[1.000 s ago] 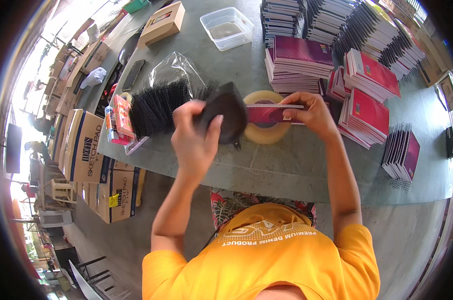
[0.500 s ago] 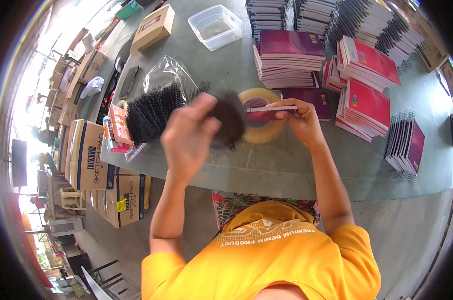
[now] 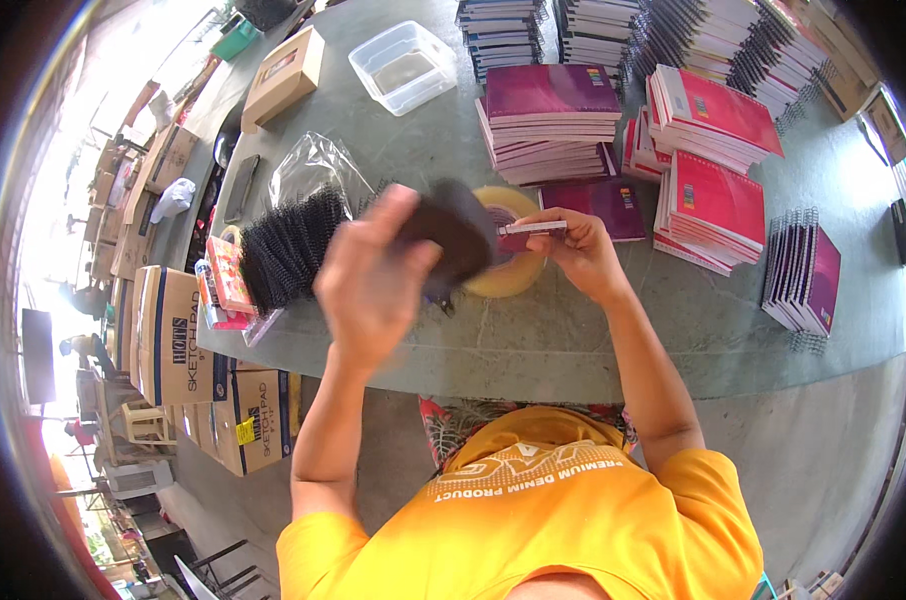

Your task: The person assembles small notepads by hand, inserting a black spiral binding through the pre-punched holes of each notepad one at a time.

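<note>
Head view: left hand (image 3: 368, 275) curled

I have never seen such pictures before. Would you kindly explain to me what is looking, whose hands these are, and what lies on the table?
No robot is at work here: a person works bare-handed. The view comes from the left of two wide cameras on the person's head, looking down, so straight edges bend. The right hand holds a thin notebook, seen almost edge-on. The left hand is at a dark object, too blurred to name. Behind the notebook is a pale yellow ring, perhaps a roll of tape. On the grey-green table are black spiral coils and a clear plastic box toward the left, and stacks of purple notebooks and red notebooks toward the right.
</note>
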`<state>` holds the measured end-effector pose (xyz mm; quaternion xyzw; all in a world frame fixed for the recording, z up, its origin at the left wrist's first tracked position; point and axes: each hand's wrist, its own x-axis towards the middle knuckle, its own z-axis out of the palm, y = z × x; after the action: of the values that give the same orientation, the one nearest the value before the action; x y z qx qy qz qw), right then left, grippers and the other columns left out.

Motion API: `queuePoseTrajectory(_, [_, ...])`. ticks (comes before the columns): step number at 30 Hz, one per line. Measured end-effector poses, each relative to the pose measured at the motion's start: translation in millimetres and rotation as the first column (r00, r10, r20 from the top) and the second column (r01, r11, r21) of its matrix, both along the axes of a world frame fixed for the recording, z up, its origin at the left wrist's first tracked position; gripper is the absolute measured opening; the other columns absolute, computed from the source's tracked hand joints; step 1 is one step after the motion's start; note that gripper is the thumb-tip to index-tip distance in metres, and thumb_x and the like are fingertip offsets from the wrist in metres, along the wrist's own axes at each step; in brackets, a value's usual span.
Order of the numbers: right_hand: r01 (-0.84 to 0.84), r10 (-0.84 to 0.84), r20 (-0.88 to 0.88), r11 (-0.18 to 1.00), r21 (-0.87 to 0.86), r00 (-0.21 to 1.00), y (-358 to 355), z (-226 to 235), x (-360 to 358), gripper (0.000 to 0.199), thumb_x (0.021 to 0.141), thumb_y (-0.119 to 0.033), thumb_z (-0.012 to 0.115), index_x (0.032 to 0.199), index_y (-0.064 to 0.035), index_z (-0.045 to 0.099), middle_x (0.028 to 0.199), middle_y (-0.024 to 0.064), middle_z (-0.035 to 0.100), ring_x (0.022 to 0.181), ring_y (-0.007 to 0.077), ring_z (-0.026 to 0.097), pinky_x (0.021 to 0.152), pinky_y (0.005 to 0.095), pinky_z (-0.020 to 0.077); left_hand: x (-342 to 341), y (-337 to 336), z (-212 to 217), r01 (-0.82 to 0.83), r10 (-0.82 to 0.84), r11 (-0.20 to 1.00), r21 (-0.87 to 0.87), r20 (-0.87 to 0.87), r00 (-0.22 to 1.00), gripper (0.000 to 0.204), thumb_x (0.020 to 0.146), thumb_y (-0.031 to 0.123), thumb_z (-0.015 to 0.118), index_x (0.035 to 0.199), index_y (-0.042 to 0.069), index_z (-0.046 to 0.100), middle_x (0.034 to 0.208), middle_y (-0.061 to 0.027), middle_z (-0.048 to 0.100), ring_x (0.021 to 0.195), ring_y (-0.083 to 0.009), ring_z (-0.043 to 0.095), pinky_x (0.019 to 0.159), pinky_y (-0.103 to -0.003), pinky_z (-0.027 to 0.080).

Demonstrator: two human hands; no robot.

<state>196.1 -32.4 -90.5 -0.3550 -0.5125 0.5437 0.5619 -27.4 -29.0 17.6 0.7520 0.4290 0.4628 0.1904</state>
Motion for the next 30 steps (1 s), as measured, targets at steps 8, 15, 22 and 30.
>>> queuePoseTrajectory(8, [-0.002, 0.006, 0.104, 0.999, -0.032, 0.995, -6.6, 7.6, -3.0, 0.025, 0.085, 0.007, 0.056, 0.108, 0.0013, 0.063, 0.102, 0.0032, 0.066, 0.095, 0.0078, 0.056, 0.085, 0.0241, 0.0453, 12.8, 0.7, 1.7, 0.117, -0.063, 0.981, 0.153, -0.319, 0.946, 0.040, 0.075, 0.011, 0.071, 0.114, 0.013, 0.064, 0.099, -0.0129, 0.064, 0.087, -0.0288, 0.062, 0.078, -0.033, 0.049])
queuePoseTrajectory(15, [0.004, -0.010, 0.107, 0.999, 0.052, 0.994, -5.2, -4.8, -3.5, 0.029, 0.087, 0.008, 0.051, 0.112, -0.0009, 0.062, 0.102, 0.0008, 0.065, 0.091, 0.0056, 0.053, 0.082, 0.0229, 0.0446, 25.0, 7.3, -3.0, 0.179, -0.113, 0.963, 0.204, -0.297, 0.948, 0.042, 0.078, 0.010, 0.067, 0.119, 0.015, 0.061, 0.096, -0.0082, 0.063, 0.080, -0.0258, 0.061, 0.070, -0.033, 0.050])
queuePoseTrajectory(22, [-0.057, 0.049, 0.135, 0.997, 0.055, 0.990, -1.4, 5.8, -1.7, 0.028, 0.086, 0.000, 0.058, 0.114, 0.0002, 0.061, 0.105, 0.0081, 0.066, 0.099, 0.0095, 0.057, 0.090, 0.0270, 0.0446, 21.2, -27.3, -50.7, 0.321, -0.361, 0.929, -0.185, -0.260, 0.896, 0.040, 0.083, 0.018, 0.066, 0.120, 0.008, 0.056, 0.105, -0.0171, 0.058, 0.087, -0.0368, 0.059, 0.076, -0.040, 0.048])
queuePoseTrajectory(30, [0.030, -0.022, -0.139, 0.998, 0.059, 0.990, -7.6, 13.0, -11.9, 0.025, 0.084, -0.005, 0.063, 0.108, 0.0028, 0.062, 0.103, 0.0070, 0.065, 0.097, 0.0107, 0.057, 0.087, 0.0266, 0.0459, 36.0, -12.7, -25.8, 0.257, -0.127, 0.939, 0.227, -0.467, 0.875, 0.031, 0.083, 0.016, 0.060, 0.112, 0.006, 0.058, 0.101, -0.0108, 0.056, 0.091, -0.0305, 0.053, 0.079, -0.041, 0.044])
